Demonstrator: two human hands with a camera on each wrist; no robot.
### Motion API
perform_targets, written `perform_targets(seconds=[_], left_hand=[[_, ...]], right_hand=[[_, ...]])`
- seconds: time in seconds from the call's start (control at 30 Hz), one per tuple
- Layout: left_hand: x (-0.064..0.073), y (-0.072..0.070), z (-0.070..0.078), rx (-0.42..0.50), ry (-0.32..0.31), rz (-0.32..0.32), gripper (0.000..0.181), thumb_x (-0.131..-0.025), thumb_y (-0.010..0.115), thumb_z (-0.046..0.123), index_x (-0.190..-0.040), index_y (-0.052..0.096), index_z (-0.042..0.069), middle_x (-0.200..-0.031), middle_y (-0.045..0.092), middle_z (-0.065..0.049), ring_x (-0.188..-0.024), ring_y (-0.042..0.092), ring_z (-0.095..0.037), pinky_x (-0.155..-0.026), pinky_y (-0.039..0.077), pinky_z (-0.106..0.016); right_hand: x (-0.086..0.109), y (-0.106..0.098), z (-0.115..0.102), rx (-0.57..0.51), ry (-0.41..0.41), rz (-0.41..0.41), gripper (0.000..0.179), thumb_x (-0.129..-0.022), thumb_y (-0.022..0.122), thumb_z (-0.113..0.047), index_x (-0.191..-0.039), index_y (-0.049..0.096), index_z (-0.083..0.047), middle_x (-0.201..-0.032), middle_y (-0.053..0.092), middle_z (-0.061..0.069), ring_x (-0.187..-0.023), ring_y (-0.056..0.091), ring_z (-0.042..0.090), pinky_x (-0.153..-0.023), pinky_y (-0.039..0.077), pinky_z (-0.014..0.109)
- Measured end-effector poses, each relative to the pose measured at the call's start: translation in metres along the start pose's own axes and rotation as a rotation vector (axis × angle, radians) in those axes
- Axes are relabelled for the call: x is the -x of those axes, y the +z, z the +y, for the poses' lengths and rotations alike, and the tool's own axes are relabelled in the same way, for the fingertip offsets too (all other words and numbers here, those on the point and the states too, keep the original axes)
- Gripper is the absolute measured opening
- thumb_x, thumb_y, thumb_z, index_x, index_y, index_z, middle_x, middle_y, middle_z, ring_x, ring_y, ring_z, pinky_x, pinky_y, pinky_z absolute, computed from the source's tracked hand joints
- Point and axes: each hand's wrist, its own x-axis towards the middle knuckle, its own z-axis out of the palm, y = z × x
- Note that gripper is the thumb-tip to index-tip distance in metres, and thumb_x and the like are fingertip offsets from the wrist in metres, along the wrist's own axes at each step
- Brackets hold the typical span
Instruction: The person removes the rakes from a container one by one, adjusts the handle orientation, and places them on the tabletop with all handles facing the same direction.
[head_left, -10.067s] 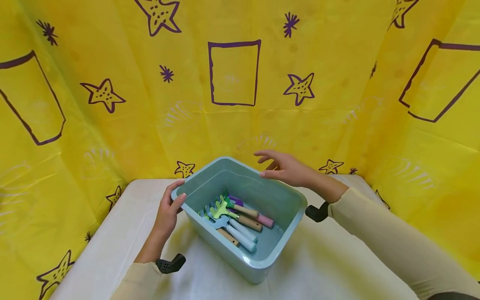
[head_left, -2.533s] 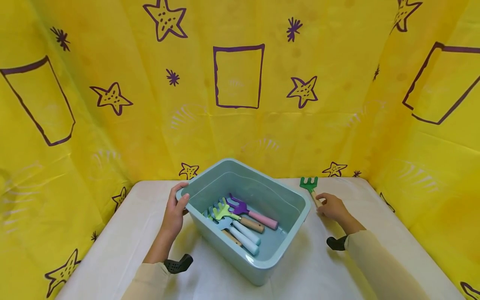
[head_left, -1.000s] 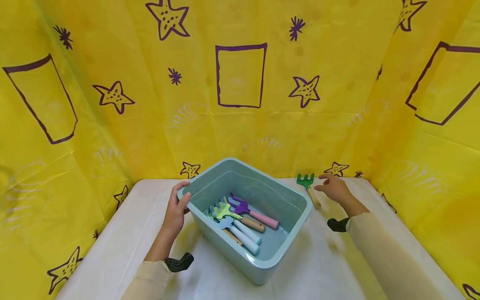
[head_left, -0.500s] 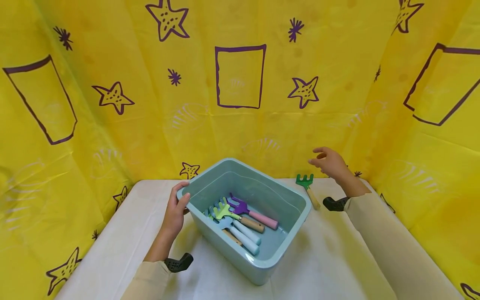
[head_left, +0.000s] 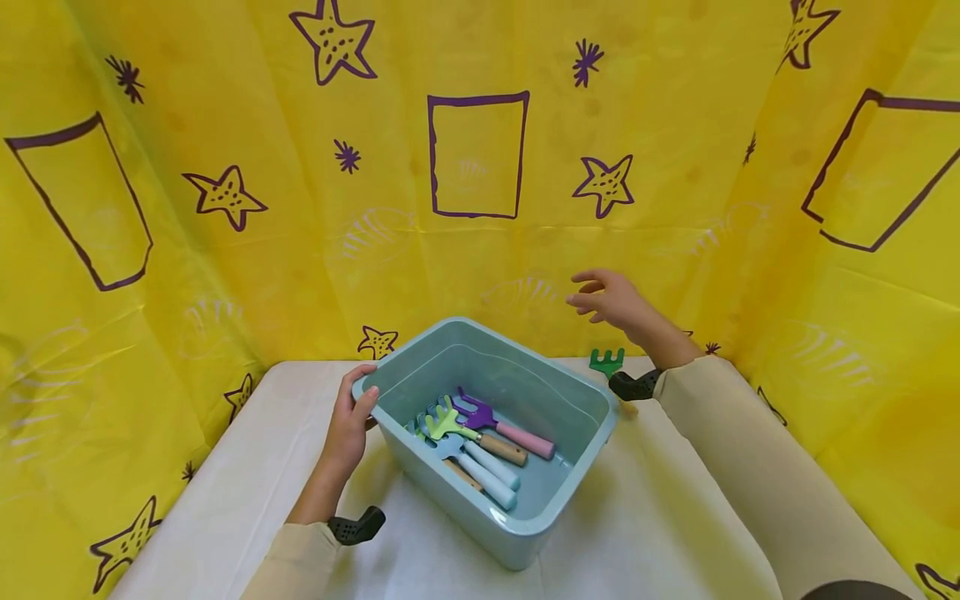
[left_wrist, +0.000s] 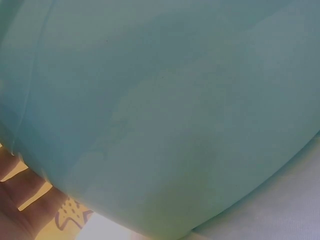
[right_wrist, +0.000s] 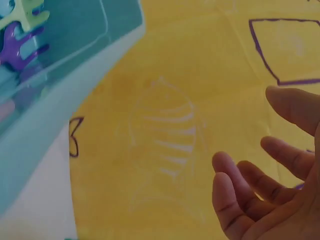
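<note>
My left hand (head_left: 347,429) grips the left corner of a grey-blue plastic bin (head_left: 519,527), thumb over the rim and fingers outside; its fingers (left_wrist: 22,202) show at lower left in the left wrist view. Inside lie several small garden hand rakes: a purple one (head_left: 480,415) with pink handle, a light green one (head_left: 450,423) with wooden handle, and light blue ones (head_left: 491,483). My right hand (head_left: 615,304) hovers behind the bin's right side, fingers spread and holding nothing (right_wrist: 277,195). Below it a green hand rake (head_left: 606,362) lies on the table, its wooden handle mostly hidden by my wrist.
The white-covered table (head_left: 660,508) extends around the bin. A yellow curtain (head_left: 480,250) printed with purple starfish and outlined shapes encloses the back and both sides. Black wrist cameras (head_left: 357,527) sit on both wrists.
The green rake, in the bin at first, went to the table right of it and was released by my right hand. That hand then rose and moved left. My left hand kept its grip.
</note>
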Motion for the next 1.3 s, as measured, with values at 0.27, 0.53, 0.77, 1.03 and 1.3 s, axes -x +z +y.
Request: perform_targets(seconds=[0.27, 0.53, 0.77, 1.03, 1.3], left_hand=[[-0.001, -0.001, -0.002, 0.005, -0.006, 0.001, 0.042, -0.103, 0.043, 0.031, -0.142, 0.034, 0.021, -0.145, 0.038, -0.012, -0.123, 0.046, -0.041, -0.095, 0.04, -0.064], [-0.001, 0.0, -0.001, 0.009, -0.006, -0.011, 0.041, -0.103, 0.043, 0.03, -0.142, 0.034, 0.02, -0.145, 0.038, -0.011, -0.123, 0.045, -0.04, -0.096, 0.04, -0.063], [-0.001, -0.002, -0.002, 0.027, 0.008, -0.02, 0.043, -0.103, 0.043, 0.032, -0.143, 0.033, 0.019, -0.146, 0.038, -0.01, -0.125, 0.044, -0.038, -0.099, 0.038, -0.061], [-0.001, -0.002, -0.003, 0.025, 0.007, -0.02, 0.043, -0.103, 0.043, 0.034, -0.143, 0.032, 0.021, -0.146, 0.037, -0.007, -0.125, 0.045, -0.037, -0.099, 0.039, -0.061], [-0.001, -0.002, -0.004, 0.023, 0.011, -0.013, 0.043, -0.103, 0.043, 0.033, -0.143, 0.033, 0.021, -0.145, 0.038, -0.009, -0.124, 0.045, -0.038, -0.097, 0.039, -0.062]], right_hand=[[-0.007, 0.029, -0.022, -0.139, 0.002, -0.23, 0.057, -0.095, 0.063, -0.025, -0.143, 0.039, -0.006, -0.137, 0.046, 0.021, -0.113, 0.056, 0.038, -0.094, 0.048, 0.051], [-0.011, 0.062, -0.035, -0.153, 0.038, -0.4, 0.056, -0.094, 0.064, -0.021, -0.143, 0.038, -0.009, -0.139, 0.044, 0.02, -0.115, 0.055, 0.043, -0.092, 0.049, 0.051], [-0.02, 0.084, -0.034, -0.153, 0.059, -0.466, 0.059, -0.093, 0.067, -0.024, -0.143, 0.04, -0.011, -0.14, 0.044, 0.018, -0.109, 0.06, 0.038, -0.091, 0.05, 0.048], [-0.025, 0.108, -0.032, -0.167, 0.034, -0.554, 0.059, -0.094, 0.066, -0.023, -0.145, 0.04, -0.011, -0.14, 0.047, 0.016, -0.108, 0.062, 0.034, -0.093, 0.048, 0.051], [-0.028, 0.135, -0.019, -0.155, 0.098, -0.649, 0.055, -0.094, 0.065, -0.024, -0.143, 0.043, -0.013, -0.14, 0.048, 0.012, -0.112, 0.059, 0.036, -0.095, 0.046, 0.053]])
